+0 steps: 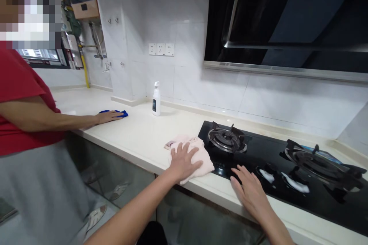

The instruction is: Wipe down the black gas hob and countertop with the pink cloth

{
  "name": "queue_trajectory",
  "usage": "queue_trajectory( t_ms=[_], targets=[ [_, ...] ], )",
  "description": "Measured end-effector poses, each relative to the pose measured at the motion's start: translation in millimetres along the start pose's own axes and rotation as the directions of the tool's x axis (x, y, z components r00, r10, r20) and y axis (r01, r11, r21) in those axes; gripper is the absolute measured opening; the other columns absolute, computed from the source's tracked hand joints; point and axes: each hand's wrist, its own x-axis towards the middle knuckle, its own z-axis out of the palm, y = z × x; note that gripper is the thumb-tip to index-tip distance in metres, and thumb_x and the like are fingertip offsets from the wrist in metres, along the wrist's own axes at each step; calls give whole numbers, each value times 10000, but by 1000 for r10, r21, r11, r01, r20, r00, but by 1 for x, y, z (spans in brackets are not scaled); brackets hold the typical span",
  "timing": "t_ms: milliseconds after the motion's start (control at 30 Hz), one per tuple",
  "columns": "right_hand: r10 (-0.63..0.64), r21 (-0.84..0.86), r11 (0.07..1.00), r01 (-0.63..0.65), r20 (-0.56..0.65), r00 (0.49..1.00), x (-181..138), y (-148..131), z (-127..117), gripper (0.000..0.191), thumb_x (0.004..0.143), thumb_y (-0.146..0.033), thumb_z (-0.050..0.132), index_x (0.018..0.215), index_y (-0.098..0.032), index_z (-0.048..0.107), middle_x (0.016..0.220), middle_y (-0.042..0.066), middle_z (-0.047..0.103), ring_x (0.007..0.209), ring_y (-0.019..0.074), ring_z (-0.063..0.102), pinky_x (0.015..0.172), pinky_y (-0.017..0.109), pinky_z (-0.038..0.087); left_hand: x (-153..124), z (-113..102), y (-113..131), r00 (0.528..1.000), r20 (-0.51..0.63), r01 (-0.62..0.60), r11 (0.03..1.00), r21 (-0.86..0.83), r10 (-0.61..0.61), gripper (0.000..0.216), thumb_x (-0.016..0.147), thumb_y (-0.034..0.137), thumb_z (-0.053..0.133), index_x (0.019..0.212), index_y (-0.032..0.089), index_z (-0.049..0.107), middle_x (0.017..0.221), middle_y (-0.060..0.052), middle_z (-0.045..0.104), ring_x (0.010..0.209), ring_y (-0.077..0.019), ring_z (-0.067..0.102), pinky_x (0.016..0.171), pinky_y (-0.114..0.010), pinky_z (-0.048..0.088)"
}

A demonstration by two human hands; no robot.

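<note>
Head view: left hand (184, 162) lies open, pressing a pink cloth (206, 165) on the surface (138, 138) at the gas hob's (258, 149) 9 o'clock, right hand (250, 193) open flat, where white foam (296, 183) could smear if it slides toward 3 o'clock.

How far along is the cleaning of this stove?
Fairly early, it seems. Done: white foam already sits on the black glass gas hob. In hand: the left hand presses a pink cloth on the counter beside the hob, while the right hand rests at the hob's front edge. Left: that foam remains unwiped.
</note>
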Motion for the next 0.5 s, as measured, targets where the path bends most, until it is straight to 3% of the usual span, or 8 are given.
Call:
queue_trajectory(
  t_ms=[167,367,500],
  targets=[
    [23,-44,999,-18,116,993,-9,-1,-2,571,1055,-486,375,1402,-148,677,1554,183,566,1501,341,469,1248,606,336,33,-2,-19,996,-24,91,994,59,-89,605,1035,663,387,1595,447,458,1762,-37,302,1603,-411,249,1239,-762,196],
    [-20,-72,997,26,79,997,-12,-9,-5,560,1072,-516,375,1403,-193,692,1560,152,570,1512,347,459,1244,612,353,86,3,-45,987,-96,145,964,224,-127,603,1048,625,351,1596,406,475,1737,-102,343,1555,-443,326,1191,-754,281],
    [-143,-111,983,145,26,989,-19,10,6,518,1062,-567,442,1403,-276,702,1538,104,602,1456,377,528,1153,615,470,140,4,-44,998,-58,56,934,353,-38,614,1061,566,317,1581,311,521,1669,-162,445,1562,-443,322,1254,-736,144]
  ],
)
